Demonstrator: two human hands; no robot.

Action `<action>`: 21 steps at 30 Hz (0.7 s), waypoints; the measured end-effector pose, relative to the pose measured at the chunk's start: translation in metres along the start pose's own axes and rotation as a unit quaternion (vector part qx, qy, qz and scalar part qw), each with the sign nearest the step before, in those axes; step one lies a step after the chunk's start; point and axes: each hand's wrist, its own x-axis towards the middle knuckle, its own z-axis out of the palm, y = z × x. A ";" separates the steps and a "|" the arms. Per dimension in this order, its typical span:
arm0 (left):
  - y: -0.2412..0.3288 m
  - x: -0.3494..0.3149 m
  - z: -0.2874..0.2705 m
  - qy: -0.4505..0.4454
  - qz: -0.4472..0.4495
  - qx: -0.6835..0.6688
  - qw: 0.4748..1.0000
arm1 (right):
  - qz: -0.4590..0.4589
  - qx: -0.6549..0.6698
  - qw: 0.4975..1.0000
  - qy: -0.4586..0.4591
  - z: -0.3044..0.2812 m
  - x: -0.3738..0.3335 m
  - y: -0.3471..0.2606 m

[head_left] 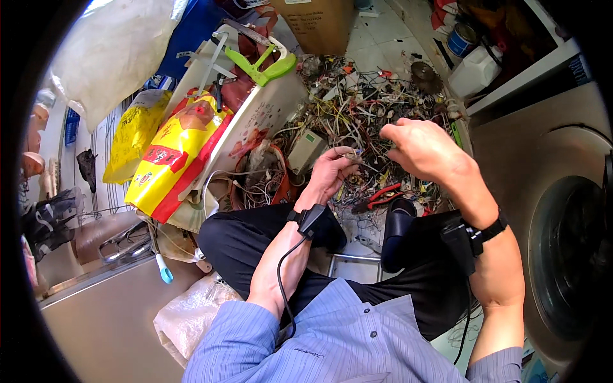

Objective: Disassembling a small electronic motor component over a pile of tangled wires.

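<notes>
My left hand is raised over a wide heap of tangled wires, its thumb and fingers pinched together. Something thin and pale shows at those fingertips, too small to name. To its right, my right hand is above the same heap with fingers curled and closed; whatever they hold, if anything, is hidden. The two hands are apart. Below them, a pair of red-handled pliers lies near my shoe. A beige box-shaped device sits just left of my left hand.
At left, a white bin bears green-handled scissors or clippers and a yellow-red bag. An orange container with cables stands before it. A cardboard box is behind, a white jug far right, a round-doored machine close right.
</notes>
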 end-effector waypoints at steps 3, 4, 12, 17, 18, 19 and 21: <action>0.014 -0.011 0.009 -0.007 0.022 0.041 0.999 | -0.027 -0.002 0.999 -0.017 0.020 0.014 -0.002; 0.020 -0.015 0.012 -0.007 0.050 0.085 0.995 | -0.021 -0.007 0.999 -0.041 0.026 0.019 -0.005; 0.078 -0.049 0.055 -0.036 0.092 0.230 0.968 | -0.025 0.055 0.998 0.010 0.057 0.036 -0.015; 0.106 -0.065 0.063 -0.057 0.047 0.288 0.955 | 0.123 0.263 0.957 0.014 0.036 0.046 -0.021; 0.106 -0.067 0.060 -0.046 0.039 0.269 0.961 | 0.200 0.384 0.901 -0.025 0.029 0.046 -0.025; 0.107 -0.067 0.057 -0.049 0.040 0.266 0.962 | 0.201 0.380 0.902 -0.025 0.025 0.048 -0.026; 0.107 -0.065 0.052 -0.043 0.018 0.308 0.950 | 0.252 0.462 0.847 -0.078 0.022 0.050 -0.024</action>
